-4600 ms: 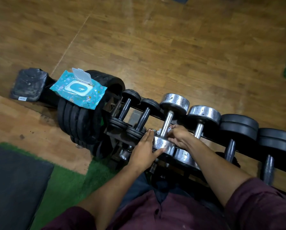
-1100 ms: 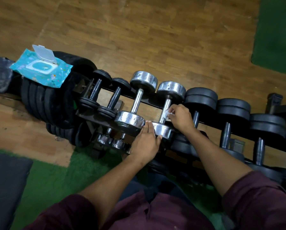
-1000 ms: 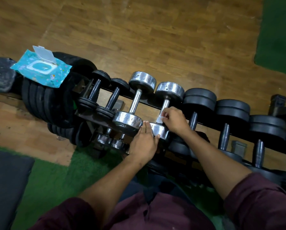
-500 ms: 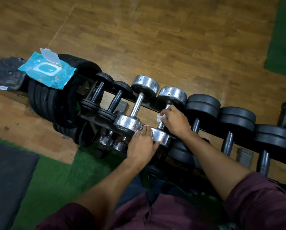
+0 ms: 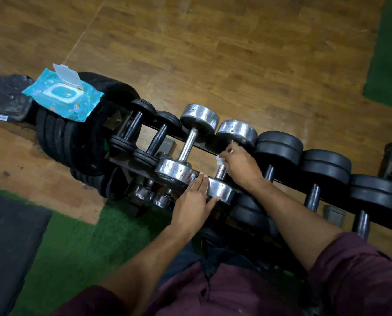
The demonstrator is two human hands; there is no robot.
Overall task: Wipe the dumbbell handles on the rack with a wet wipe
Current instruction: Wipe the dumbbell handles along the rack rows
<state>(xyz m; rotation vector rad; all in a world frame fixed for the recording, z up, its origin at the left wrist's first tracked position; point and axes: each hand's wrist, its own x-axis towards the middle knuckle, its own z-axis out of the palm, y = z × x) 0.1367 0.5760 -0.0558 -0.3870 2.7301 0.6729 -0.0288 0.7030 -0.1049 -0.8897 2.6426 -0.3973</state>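
On the top tier of the rack, seen from the head camera, the right hand curls its grip around a white wet wipe and the handle of the second chrome dumbbell, just below its far head. The left hand lies flat with straight fingers on that dumbbell's near head. Left of the rack, an open wipe pack rests on stacked black plates.

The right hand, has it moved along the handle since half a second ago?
Yes. The right hand with the wipe has slid up the handle, away from the near chrome head toward the far head.
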